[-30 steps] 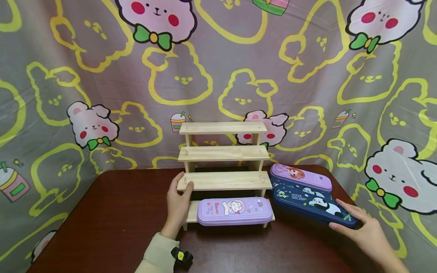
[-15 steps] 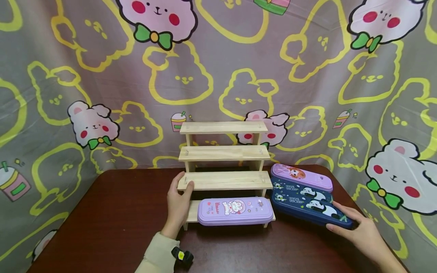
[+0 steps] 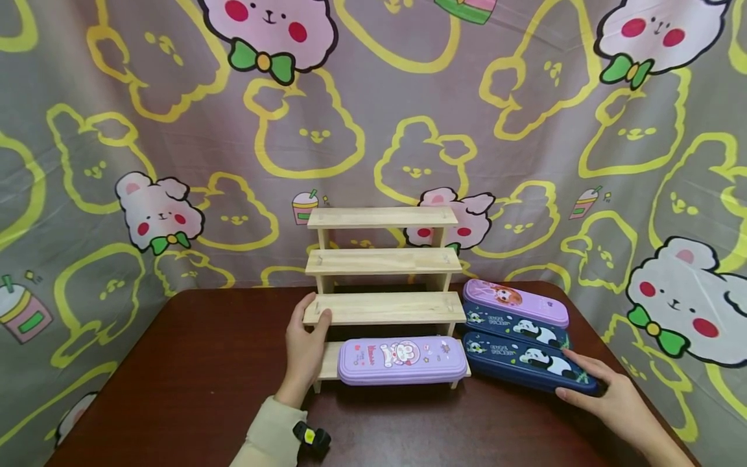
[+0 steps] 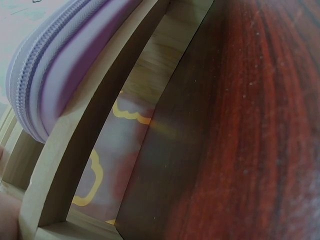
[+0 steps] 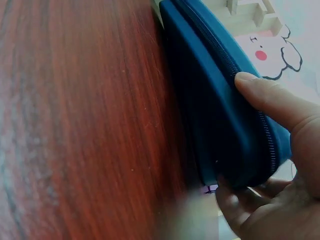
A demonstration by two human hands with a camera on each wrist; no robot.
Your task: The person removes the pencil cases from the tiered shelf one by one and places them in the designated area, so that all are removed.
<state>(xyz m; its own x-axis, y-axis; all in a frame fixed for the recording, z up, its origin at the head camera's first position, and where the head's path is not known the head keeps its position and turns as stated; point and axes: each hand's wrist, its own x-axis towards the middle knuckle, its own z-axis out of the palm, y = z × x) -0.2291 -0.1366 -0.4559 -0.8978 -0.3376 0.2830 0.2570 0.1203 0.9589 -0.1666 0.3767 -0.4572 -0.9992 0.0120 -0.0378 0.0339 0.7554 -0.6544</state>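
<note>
My left hand [image 3: 305, 350] holds the left end of a pale wooden four-step rack [image 3: 382, 309], its thumb on the second step from the bottom. On the lowest step lies a lilac pencil case [image 3: 403, 362] with a cartoon rabbit; its zipped side shows large in the left wrist view. To the right of the rack, my right hand [image 3: 613, 399] grips the right end of a navy panda pencil case [image 3: 508, 363]. In the right wrist view, the thumb presses near the zip of this case [image 5: 215, 95] while other fingers reach around its end.
Behind the held case lies a second navy panda pencil case [image 3: 496, 323], and beyond it a pink-purple one with a red-haired girl [image 3: 543, 309]. All stand on a dark red-brown table [image 3: 216, 370]. A patterned curtain [image 3: 362, 78] hangs behind.
My right hand has drawn the navy panda case left and toward me, uncovering more of the matching case behind it. My left hand has stayed on the rack.
</note>
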